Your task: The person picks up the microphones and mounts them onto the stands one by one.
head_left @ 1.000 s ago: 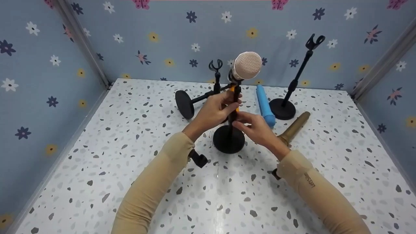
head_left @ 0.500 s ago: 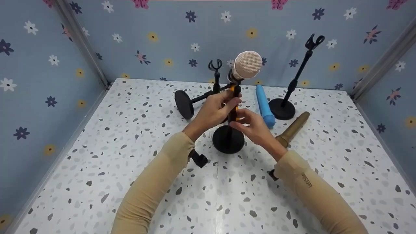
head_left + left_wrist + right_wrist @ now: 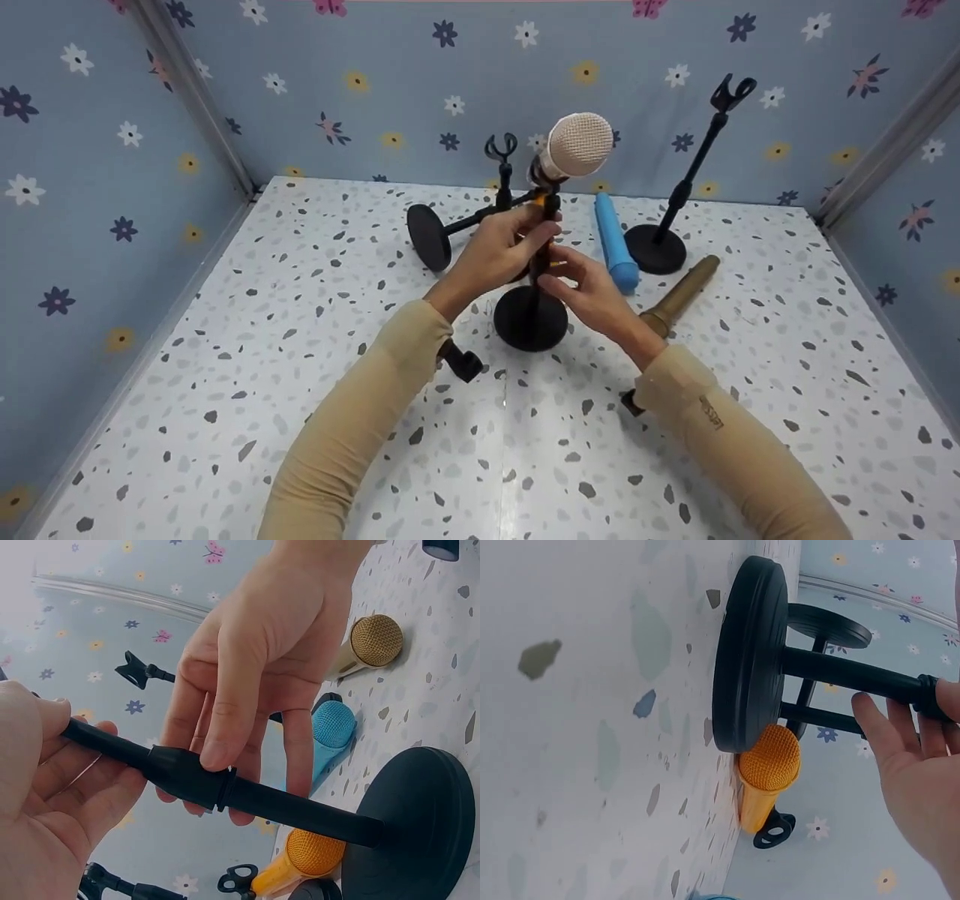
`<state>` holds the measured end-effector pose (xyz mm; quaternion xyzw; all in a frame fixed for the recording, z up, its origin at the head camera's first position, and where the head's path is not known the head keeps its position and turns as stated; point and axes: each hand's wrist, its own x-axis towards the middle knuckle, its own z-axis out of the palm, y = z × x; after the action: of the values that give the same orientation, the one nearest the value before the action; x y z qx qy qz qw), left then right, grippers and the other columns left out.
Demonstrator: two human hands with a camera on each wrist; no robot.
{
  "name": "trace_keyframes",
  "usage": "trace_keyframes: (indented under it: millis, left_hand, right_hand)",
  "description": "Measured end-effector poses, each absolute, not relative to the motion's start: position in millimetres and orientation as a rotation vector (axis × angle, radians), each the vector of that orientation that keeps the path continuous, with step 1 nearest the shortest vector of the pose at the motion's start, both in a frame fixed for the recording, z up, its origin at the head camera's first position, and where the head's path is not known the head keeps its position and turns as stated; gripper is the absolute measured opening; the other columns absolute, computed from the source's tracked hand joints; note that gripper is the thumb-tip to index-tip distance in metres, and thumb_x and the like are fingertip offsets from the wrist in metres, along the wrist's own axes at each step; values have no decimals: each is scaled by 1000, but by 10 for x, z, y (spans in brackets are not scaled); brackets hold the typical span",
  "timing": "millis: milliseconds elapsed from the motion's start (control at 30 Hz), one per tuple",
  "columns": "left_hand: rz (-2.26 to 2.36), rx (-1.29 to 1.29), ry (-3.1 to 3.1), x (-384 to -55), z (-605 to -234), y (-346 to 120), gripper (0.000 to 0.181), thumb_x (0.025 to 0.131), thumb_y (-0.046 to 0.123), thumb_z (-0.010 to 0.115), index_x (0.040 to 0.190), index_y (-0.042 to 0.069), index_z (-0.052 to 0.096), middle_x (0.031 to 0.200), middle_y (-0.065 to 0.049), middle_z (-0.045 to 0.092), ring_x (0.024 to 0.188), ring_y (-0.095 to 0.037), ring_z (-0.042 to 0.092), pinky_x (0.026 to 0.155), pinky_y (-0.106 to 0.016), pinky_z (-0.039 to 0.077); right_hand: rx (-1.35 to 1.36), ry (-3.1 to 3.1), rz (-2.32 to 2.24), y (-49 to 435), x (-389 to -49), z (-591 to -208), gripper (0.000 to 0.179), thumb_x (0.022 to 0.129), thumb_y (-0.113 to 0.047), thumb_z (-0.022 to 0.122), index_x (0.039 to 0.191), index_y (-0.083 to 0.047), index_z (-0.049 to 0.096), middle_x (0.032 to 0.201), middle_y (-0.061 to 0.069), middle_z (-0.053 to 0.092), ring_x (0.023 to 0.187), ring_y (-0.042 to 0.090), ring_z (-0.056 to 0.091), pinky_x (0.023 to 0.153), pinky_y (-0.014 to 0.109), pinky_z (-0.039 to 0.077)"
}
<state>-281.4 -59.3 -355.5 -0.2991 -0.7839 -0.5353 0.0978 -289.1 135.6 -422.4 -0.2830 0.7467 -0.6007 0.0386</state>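
A black microphone stand rests on its round base (image 3: 531, 319) in the middle of the table. At its top sits a microphone with a pale mesh head (image 3: 579, 146). My left hand (image 3: 495, 251) grips the upper pole just below that microphone. Lower down, my right hand (image 3: 592, 289) pinches the thick collar (image 3: 187, 776) of the pole between thumb and fingers, plainly seen in the left wrist view. Behind the stand lies an orange microphone (image 3: 769, 761), mostly hidden by the hands and pole in the head view.
Right of the hands lie a blue microphone (image 3: 616, 244) and a gold microphone (image 3: 682, 296). Another stand (image 3: 679, 195) rises at the back right. Back left, a tipped stand (image 3: 429, 236) lies by an upright clip (image 3: 501, 148). Flowered walls (image 3: 330, 97) enclose the table.
Both hands stay on the stand. The right hand's fingers shift slightly at the collar, and the head view tilts a little.
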Motion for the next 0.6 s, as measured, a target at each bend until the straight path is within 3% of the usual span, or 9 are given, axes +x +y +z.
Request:
trace_keyframes:
  millis: [200, 400, 600]
  left_hand:
    - [-1594, -885, -2317, -2816, -3552, -601, 23, 104, 23, 60, 116, 6, 70, 104, -1, 73, 90, -16, 70, 81, -28, 55]
    - [-1631, -877, -2277, -2824, -3558, -589, 18, 103, 22, 62, 114, 8, 67, 101, 0, 73, 90, -16, 69, 80, -31, 55]
    - [-1633, -900, -2254, -2823, -3566, -579, 16, 103, 20, 61, 114, 8, 63, 102, -1, 72, 89, -17, 70, 80, -32, 55]
  right_hand:
    - [-861, 2330, -1804, 1344, -2895, -4214, 51, 99, -3, 65, 147, 3, 48, 140, 19, 57, 119, 33, 61, 93, 36, 55]
    - [-854, 2182, -1841, 1361, -2869, -4196, 50, 104, -4, 56, 151, 3, 41, 145, 18, 52, 127, 34, 56, 95, 42, 55]
    - [-820, 2084, -1862, 1368, -2898, -4198, 48, 104, -5, 55, 150, 3, 42, 141, 22, 52, 128, 42, 53, 94, 46, 54]
